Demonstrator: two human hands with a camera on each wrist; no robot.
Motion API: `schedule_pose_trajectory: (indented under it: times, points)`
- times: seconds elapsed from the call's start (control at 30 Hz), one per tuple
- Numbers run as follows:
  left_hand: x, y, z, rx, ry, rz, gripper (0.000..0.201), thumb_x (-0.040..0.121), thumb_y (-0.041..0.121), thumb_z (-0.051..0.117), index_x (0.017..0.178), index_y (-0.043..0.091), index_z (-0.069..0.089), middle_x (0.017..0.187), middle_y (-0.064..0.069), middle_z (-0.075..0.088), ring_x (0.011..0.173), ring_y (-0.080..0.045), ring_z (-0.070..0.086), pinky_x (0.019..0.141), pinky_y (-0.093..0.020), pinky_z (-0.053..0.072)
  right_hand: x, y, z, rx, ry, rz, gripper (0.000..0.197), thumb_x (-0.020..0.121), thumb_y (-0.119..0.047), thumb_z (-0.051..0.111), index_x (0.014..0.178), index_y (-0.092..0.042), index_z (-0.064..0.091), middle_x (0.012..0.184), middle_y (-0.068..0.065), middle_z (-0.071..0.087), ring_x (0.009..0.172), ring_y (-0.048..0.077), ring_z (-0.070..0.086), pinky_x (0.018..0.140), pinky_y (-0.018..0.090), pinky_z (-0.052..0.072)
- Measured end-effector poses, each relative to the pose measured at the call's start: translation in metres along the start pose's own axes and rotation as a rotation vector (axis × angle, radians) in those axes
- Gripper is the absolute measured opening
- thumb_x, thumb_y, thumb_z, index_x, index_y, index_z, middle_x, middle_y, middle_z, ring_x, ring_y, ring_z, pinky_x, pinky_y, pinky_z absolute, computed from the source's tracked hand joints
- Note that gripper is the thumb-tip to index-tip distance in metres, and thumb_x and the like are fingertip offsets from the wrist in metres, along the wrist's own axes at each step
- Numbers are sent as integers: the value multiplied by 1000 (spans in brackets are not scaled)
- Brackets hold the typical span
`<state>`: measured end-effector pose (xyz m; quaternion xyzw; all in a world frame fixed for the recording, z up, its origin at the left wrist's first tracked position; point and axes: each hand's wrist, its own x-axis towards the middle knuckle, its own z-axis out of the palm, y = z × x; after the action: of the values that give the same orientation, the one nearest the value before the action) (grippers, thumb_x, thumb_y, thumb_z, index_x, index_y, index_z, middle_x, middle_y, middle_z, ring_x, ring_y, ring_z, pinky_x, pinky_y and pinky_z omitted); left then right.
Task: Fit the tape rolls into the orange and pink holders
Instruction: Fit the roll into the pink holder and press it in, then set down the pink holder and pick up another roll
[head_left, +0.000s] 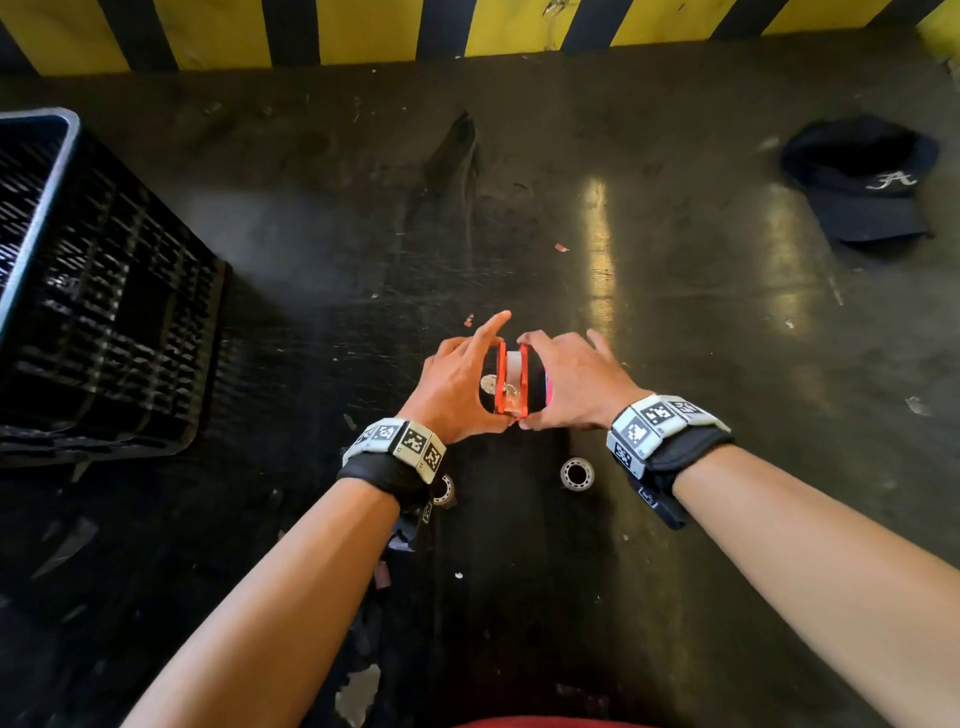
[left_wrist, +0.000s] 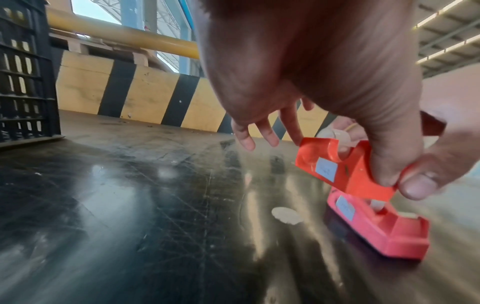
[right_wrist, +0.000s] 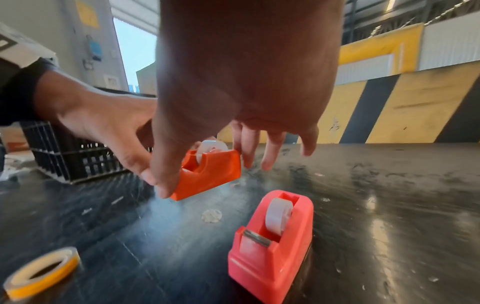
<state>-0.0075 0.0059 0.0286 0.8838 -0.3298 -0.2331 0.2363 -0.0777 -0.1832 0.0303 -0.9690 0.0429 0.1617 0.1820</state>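
Hands, left (head_left: 457, 387) and right (head_left: 574, 384), both grip orange holder (head_left: 511, 382) off the floor, clear roll seated

Right hand (head_left: 571, 387) hides the pink holder (head_left: 548, 391) (perhaps nearly wholly).

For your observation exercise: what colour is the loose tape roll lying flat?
Yellow-orange, seen best in the right wrist view: loose tape roll.

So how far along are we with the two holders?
Done: the pink holder stands on the table with a clear roll seated in it.

In hand: the orange holder, lifted off the table, gripped by the left hand and right hand; its roll sits in the slot, though whether it is fully seated is unclear.

Left: setting it down. A yellow roll lies loose.
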Motion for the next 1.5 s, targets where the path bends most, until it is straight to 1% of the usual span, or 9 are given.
schedule_pose_trajectory:
  times: [0.13, 0.3, 0.5, 0.73, 0.87, 0.97, 1.17, 1.33, 1.5]
  points:
    - [13, -13, 13, 50, -15, -33, 135, 63, 39, 92, 161, 37, -1, 158, -2, 43, 149, -31, 31, 120, -60, 28, 17, 2, 14, -115, -11, -3, 109, 62, -63, 83, 152, -21, 35, 160, 1, 39, 150, 25, 30, 120, 70, 4]
    - [23, -25, 29, 50, -53, -65, 133, 65, 38, 92, 161, 35, 0, 160, -4, 40, 149, -30, 31, 120, -60, 30, 27, 4, 32, -173, -37, 35, 109, 65, -62, 82, 153, -20, 36, 167, 6, 24, 156, 30, 14, 119, 71, -1]
    - [25, -26, 37, 22, -48, -81, 130, 67, 33, 92, 162, 33, 4, 163, -5, 34, 151, -31, 29, 119, -60, 31, 29, 6, 43, -179, -11, 48, 108, 65, -62, 82, 153, -22, 33, 168, 8, 23, 156, 33, 14, 119, 73, 1]
    - [22, -23, 30, 42, -103, -116, 143, 64, 30, 94, 159, 42, -11, 169, -5, 16, 157, -33, 15, 121, -64, 25, 16, 32, 25, -15, -57, 135, 135, 59, -54, 90, 162, -34, 6, 172, 3, 5, 158, 31, 1, 121, 67, 0]
    - [20, -16, 20, 35, -62, -100, 144, 62, 35, 95, 158, 44, -11, 170, -4, 12, 157, -34, 12, 120, -62, 24, -1, 67, 9, 66, -139, 186, 140, 57, -55, 92, 163, -34, 3, 171, 0, 9, 158, 30, 9, 123, 63, 15]
    - [22, -2, 17, 16, -37, -56, 132, 66, 39, 92, 161, 39, 1, 168, -4, 17, 156, -33, 14, 120, -60, 25, -8, 78, 15, 71, -155, 192, 141, 54, -56, 93, 163, -31, 7, 170, -1, 17, 155, 31, 19, 121, 61, 21]
    - [44, 27, 19, 119, -60, -5, 71, 81, 42, 80, 145, 32, 49, 160, -3, 37, 152, -29, 26, 117, -60, 33, -8, 75, 30, 127, -99, 207, 134, 58, -52, 93, 162, -29, 11, 166, -2, 30, 152, 29, 29, 121, 65, 12]
    - [64, 43, 26, 156, -87, 11, 56, 83, 42, 76, 136, 32, 58, 158, -3, 40, 151, -28, 28, 116, -55, 30, -6, 75, 31, 173, -59, 172, 114, 61, -46, 92, 152, -29, 25, 153, -1, 48, 144, 30, 41, 121, 67, 12]
    - [71, 48, 35, 250, -115, 33, 55, 81, 43, 76, 133, 33, 62, 157, -2, 40, 149, -29, 29, 115, -56, 31, -8, 75, 26, 201, -50, 141, 113, 59, -48, 91, 150, -29, 27, 148, -1, 51, 141, 30, 42, 121, 67, 11]
